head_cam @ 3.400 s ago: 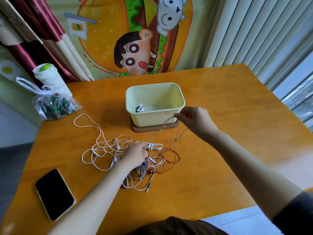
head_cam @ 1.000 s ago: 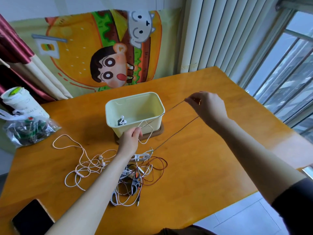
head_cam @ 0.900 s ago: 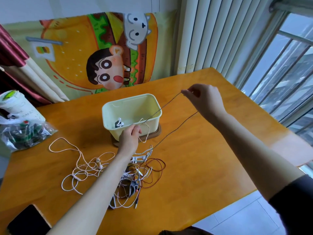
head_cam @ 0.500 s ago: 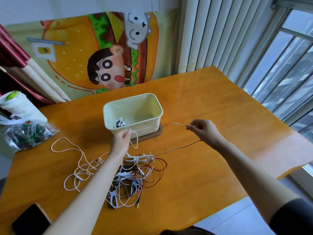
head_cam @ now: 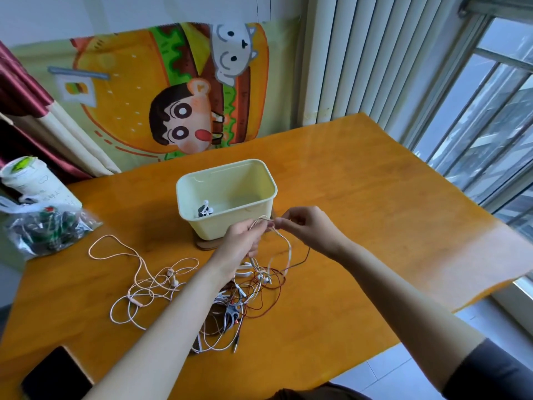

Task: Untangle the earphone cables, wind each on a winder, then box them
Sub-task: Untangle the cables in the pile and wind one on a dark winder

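Both hands were raised together just in front of the cream box. Left hand had its fingers curled round a gathered bit of pale cable. Right hand pinched the same cable between thumb and forefinger, its tips almost touching the left hand's fingertips. The pale cable looped down from between the hands to the tangle lying on the surface below and nearer the person than the hands. A thin dark red cable ran under the right wrist into that tangle. White winder clips sat in the pile; how many, cannot tell. A separate pinkish cable sprawled loose, left of the left forearm. Box sat on a wooden base, just beyond the hands, with one wound earphone inside at its left end. Plastic bag and paper cup far left of the hands. Dark phone at the near left corner, beside the left forearm.
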`<action>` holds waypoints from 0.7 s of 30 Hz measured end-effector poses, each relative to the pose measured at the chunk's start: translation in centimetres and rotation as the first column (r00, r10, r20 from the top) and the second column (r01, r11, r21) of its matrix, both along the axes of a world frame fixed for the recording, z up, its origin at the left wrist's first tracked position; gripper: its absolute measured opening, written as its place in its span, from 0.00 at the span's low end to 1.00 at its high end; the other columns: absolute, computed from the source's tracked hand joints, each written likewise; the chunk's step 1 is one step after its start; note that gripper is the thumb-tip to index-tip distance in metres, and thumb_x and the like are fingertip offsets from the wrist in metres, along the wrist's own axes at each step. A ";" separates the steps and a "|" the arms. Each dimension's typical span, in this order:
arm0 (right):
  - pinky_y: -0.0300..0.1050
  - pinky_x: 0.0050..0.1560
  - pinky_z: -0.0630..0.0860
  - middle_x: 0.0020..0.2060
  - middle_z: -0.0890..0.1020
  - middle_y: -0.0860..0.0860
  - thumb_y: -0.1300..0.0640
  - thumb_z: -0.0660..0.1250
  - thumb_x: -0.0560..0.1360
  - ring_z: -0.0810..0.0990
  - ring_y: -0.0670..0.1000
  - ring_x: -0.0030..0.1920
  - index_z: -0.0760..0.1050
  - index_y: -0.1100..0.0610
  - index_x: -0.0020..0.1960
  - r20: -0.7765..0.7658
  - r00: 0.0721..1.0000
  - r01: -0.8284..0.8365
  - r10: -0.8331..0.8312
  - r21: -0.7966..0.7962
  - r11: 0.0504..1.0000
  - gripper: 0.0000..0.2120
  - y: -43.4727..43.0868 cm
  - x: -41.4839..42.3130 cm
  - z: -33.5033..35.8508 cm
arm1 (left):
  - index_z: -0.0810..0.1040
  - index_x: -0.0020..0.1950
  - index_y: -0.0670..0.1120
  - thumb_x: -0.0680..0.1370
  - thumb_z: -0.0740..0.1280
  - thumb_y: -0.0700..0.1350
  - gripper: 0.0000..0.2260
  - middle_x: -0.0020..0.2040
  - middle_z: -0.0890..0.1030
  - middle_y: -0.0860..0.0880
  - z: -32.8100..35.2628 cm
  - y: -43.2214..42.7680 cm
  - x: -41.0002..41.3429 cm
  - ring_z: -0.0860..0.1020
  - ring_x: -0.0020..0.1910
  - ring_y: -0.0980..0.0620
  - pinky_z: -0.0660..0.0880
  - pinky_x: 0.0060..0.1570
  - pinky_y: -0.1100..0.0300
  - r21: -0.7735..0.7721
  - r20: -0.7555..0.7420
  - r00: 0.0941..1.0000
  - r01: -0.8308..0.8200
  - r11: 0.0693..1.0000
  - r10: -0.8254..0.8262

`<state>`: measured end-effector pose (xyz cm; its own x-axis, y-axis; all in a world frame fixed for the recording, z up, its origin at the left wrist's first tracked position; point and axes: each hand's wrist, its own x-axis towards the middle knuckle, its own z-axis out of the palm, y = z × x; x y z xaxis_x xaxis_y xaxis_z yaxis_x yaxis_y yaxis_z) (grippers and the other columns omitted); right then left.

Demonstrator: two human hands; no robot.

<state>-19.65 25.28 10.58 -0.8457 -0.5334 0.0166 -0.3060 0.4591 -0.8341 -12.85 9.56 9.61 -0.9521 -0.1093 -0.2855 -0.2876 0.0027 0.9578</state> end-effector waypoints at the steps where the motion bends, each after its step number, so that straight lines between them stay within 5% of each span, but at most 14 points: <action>1: 0.35 0.27 0.57 0.19 0.66 0.42 0.48 0.68 0.75 0.62 0.44 0.24 0.79 0.59 0.38 0.006 1.000 -0.008 0.008 0.008 1.000 0.15 0.1 0.1 -0.3 | 0.79 0.55 0.45 0.82 0.60 0.46 0.09 0.29 0.60 0.53 0.2 -0.1 0.0 0.59 0.27 0.57 0.59 0.28 0.65 0.044 0.008 1.000 0.020 0.999 -0.021; 6: 0.37 0.27 0.64 0.22 0.66 0.44 0.51 0.68 0.75 0.64 0.43 0.24 0.77 0.49 0.36 0.061 0.992 -0.111 0.109 0.028 0.993 0.10 -0.5 1.1 -1.5 | 0.78 0.50 0.43 0.81 0.61 0.43 0.07 0.30 0.61 0.51 0.1 0.8 -0.1 0.59 0.26 0.57 0.59 0.27 0.66 0.089 0.008 0.995 -0.103 0.991 0.102; 11: 0.37 0.35 0.76 0.28 0.72 0.47 0.53 0.67 0.76 0.73 0.44 0.30 0.77 0.54 0.37 0.250 0.962 -0.117 0.108 0.021 0.993 0.10 1.7 1.2 -3.9 | 0.80 0.50 0.42 0.81 0.62 0.44 0.09 0.28 0.66 0.53 -1.1 -2.3 0.0 0.60 0.28 0.56 0.58 0.29 0.64 -0.002 0.003 0.955 -0.296 0.955 0.296; 16: 0.43 0.44 0.78 0.34 0.77 0.51 0.54 0.65 0.77 0.76 0.48 0.39 0.79 0.57 0.39 0.363 0.928 0.075 -0.080 0.028 0.997 0.11 4.8 0.7 -6.4 | 0.81 0.46 0.45 0.81 0.63 0.44 0.09 0.32 0.63 0.50 -2.0 -5.0 0.5 0.58 0.28 0.55 0.56 0.24 0.68 -0.115 -0.019 0.912 -0.410 0.905 0.411; 19: 0.41 0.35 0.79 0.27 0.70 0.48 0.55 0.65 0.78 0.71 0.44 0.31 0.79 0.57 0.38 0.233 0.940 0.256 -0.250 0.007 0.967 0.11 5.4 -0.5 -5.6 | 0.81 0.43 0.49 0.80 0.63 0.45 0.09 0.30 0.61 0.51 -2.2 -5.2 0.8 0.58 0.27 0.54 0.57 0.25 0.66 -0.216 -0.016 0.926 -0.372 0.902 0.378; 21: 0.35 0.27 0.66 0.23 0.66 0.46 0.52 0.67 0.76 0.66 0.43 0.25 0.81 0.55 0.39 0.022 0.945 0.325 -0.327 0.071 0.943 0.11 5.4 -1.6 -4.2 | 0.81 0.42 0.51 0.80 0.64 0.45 0.10 0.30 0.62 0.51 -2.4 -4.8 0.8 0.59 0.28 0.53 0.57 0.28 0.63 -0.254 -0.015 0.935 -0.346 0.903 0.354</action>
